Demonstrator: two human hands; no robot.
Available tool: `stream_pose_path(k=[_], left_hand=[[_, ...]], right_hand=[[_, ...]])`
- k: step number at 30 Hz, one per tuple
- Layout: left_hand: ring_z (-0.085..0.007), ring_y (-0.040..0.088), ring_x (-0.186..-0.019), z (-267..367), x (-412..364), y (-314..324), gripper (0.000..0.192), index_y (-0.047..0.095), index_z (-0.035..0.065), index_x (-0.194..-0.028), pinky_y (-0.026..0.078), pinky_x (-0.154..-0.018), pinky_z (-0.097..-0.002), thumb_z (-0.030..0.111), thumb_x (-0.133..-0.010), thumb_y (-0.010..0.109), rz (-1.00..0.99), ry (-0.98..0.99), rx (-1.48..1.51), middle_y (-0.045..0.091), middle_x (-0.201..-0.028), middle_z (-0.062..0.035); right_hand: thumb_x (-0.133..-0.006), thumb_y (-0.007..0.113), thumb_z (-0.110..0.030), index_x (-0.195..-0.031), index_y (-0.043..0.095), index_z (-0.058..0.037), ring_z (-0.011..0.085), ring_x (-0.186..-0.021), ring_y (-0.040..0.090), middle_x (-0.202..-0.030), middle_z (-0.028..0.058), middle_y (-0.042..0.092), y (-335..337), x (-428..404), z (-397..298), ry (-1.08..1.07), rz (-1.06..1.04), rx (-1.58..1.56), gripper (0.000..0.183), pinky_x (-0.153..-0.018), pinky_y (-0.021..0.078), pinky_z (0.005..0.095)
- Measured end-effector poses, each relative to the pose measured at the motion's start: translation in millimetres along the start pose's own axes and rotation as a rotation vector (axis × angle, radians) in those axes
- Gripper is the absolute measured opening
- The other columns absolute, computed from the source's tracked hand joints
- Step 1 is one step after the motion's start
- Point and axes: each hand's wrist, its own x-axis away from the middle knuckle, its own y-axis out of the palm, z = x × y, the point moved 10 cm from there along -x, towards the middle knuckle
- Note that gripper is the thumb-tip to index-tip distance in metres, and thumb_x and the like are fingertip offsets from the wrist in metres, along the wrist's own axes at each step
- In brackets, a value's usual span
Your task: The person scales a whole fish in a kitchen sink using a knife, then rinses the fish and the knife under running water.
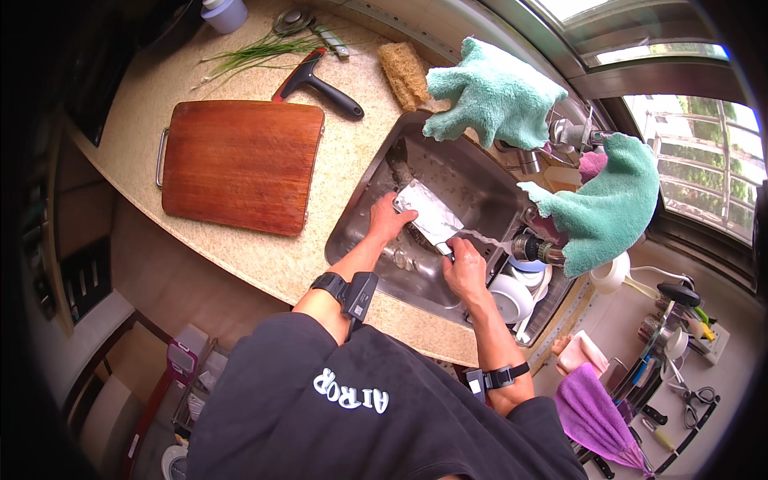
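Over the stainless steel sink point(414, 285), my right hand point(467, 267) grips the dark handle of a broad-bladed cleaver point(429, 210). My left hand point(389, 217) touches the far end of the blade, its thumb on the flat face. A stream of water runs from the faucet point(534, 247) onto the blade. Beneath the cleaver lies a dark, mottled fish point(401, 171), partly hidden by blade and hands. Pale bits and water lie on the sink floor.
Left of the sink lie a wooden cutting board point(243, 165), a black-handled squeegee point(329, 90), green onions point(264, 54) and a loofah point(403, 75). Green cloths point(495, 96) hang over the faucet fittings. White bowls point(510, 298) stand at the sink's right side.
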Motion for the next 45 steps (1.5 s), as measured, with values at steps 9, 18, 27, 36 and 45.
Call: stream_pose_path(k=[9,18,27,36,45], left_hand=[[-0.0373,0.068,-0.098,-3.6,-4.6,-18.0,0.054,0.072,0.0022,-0.102,0.052,-0.088,-0.0466,0.048,-0.075,0.079,0.117,-0.058,-0.175,0.072,-0.101,-0.0202],[-0.0405,0.068,-0.096,5.1,-8.1,-29.7,0.048,0.075,0.0061,-0.095,0.052,-0.082,-0.0504,0.052,-0.083,0.070,0.054,-0.247,-0.352,0.072,-0.097,-0.0229],[-0.0422,0.068,-0.098,3.8,-2.0,-40.2,0.054,0.076,0.0052,-0.093,0.053,-0.085,-0.0512,0.058,-0.086,0.064,0.146,-0.406,-0.395,0.071,-0.097,-0.0256],[-0.0322,0.074,-0.075,-43.5,2.9,-22.8,0.040,0.070,-0.0035,-0.089,0.057,-0.060,-0.0423,0.036,-0.094,0.064,0.103,-0.758,0.125,0.073,-0.089,-0.0182],[-0.0233,0.071,-0.072,-13.7,42.2,65.5,0.015,0.062,0.0083,-0.097,0.058,-0.063,-0.0416,0.022,-0.094,0.068,-0.279,-0.810,0.702,0.070,-0.089,-0.0088]], right_hand=[[-0.079,0.072,-0.011,-0.110,0.061,-0.0043,0.0379,-0.087,0.066,-0.097,0.0171,0.065,2.2,9.5,-3.3,-0.096,-0.006,-0.014,0.033,-0.077,0.0530,0.0476],[-0.079,0.072,-0.012,-0.109,0.063,-0.0032,0.0378,-0.088,0.066,-0.099,0.0169,0.065,-6.8,19.7,-10.3,-0.134,-0.080,0.006,0.033,-0.078,0.0536,0.0461],[-0.079,0.072,-0.010,-0.108,0.064,-0.0046,0.0374,-0.089,0.066,-0.097,0.0159,0.065,-11.2,20.8,-16.5,-0.176,-0.091,0.043,0.030,-0.076,0.0537,0.0458],[-0.080,0.072,-0.012,-0.110,0.062,-0.0032,0.0383,-0.089,0.066,-0.098,0.0176,0.066,-9.4,16.7,-6.2,-0.113,-0.040,-0.008,0.033,-0.077,0.0531,0.0468],[-0.081,0.072,-0.014,-0.110,0.064,-0.0010,0.0396,-0.094,0.066,-0.103,0.0224,0.069,27.5,-35.9,2.7,-0.060,0.068,-0.095,0.033,-0.082,0.0523,0.0464]])
